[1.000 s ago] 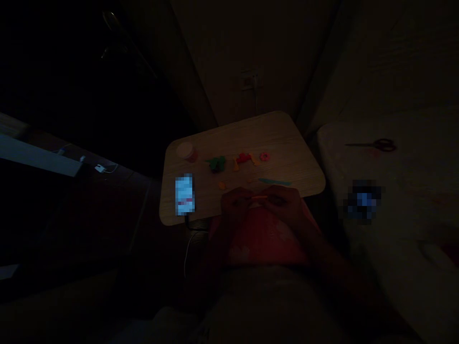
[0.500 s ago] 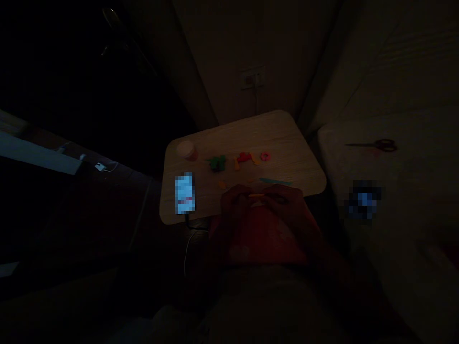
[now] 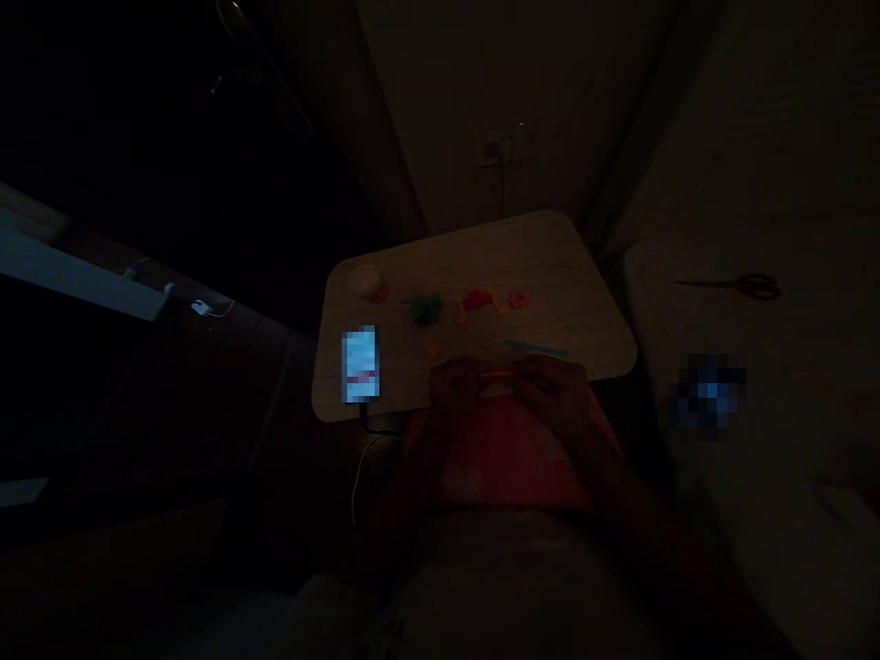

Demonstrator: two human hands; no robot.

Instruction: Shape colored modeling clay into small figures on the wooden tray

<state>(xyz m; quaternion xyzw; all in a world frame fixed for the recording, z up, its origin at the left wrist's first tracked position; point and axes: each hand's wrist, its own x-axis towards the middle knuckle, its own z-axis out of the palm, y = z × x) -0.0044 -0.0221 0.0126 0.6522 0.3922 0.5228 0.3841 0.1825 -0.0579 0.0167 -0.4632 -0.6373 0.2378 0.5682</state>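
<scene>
Dim light is leaving most of the room in shadow. A wood-grain table [image 3: 495, 249] with rounded corners is standing near a wall [image 3: 440, 82] that is bearing a socket plate [image 3: 500, 145]. A pale, flat surface [image 3: 804, 357] is extending along the right; dark floor [image 3: 251, 367] is showing at left.

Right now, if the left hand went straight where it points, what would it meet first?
The left hand would probably meet the right hand, past the orange strip between them; depth is unclear.
</scene>
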